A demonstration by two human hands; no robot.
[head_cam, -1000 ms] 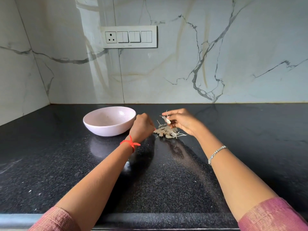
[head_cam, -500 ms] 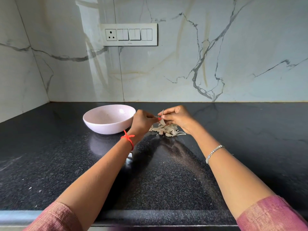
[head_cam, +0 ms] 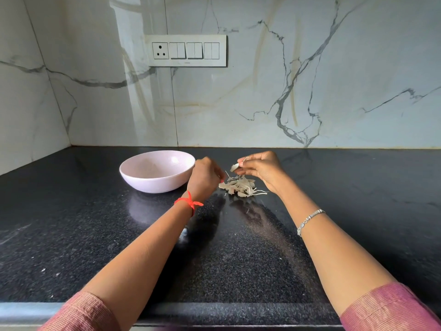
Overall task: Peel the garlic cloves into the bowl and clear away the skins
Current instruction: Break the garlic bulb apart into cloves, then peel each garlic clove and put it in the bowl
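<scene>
**Desk:** Head view, a kitchen corner. What is in your right hand?

**Cook:** My right hand (head_cam: 262, 170) hangs above the black table (head_cam: 238, 259). Its fingers (head_cam: 249, 161) and thumb are pinched narrow on one garlic clove (head_cam: 235, 167), which is pale, with a shred of skin sticking up from it. The clove is in the air, clear of the table and just over the heap of skins (head_cam: 241, 186).

**Desk:** And the left?

**Cook:** My left hand (head_cam: 205, 179) sits between the bowl (head_cam: 155, 183) and that heap, its back turned to the camera and its fingers curled in. The tips are blurred and partly hidden behind the knuckles, so I cannot tell whether they hold anything. A small gap separates this hand from the clove.

**Desk:** Where do the bowl and the skins stand?

**Cook:** The pale pink bowl stands upright on the table, just left of my left hand; whether the two touch I cannot tell. The skins lie in one loose, papery heap on the table, to the right of that hand and below my right fingers.

**Desk:** Anything else in frame?

**Cook:** A red thread (head_cam: 189, 203) is knotted round my left wrist, a silver bracelet (head_cam: 310, 219) circles my right forearm, and pink sleeves (head_cam: 81, 311) show at the bottom edge. Behind, a white veined marble wall (head_cam: 310, 80) carries a switch plate (head_cam: 187, 50) with one socket and a row of switches. The polished table mirrors the bowl and both arms.
</scene>
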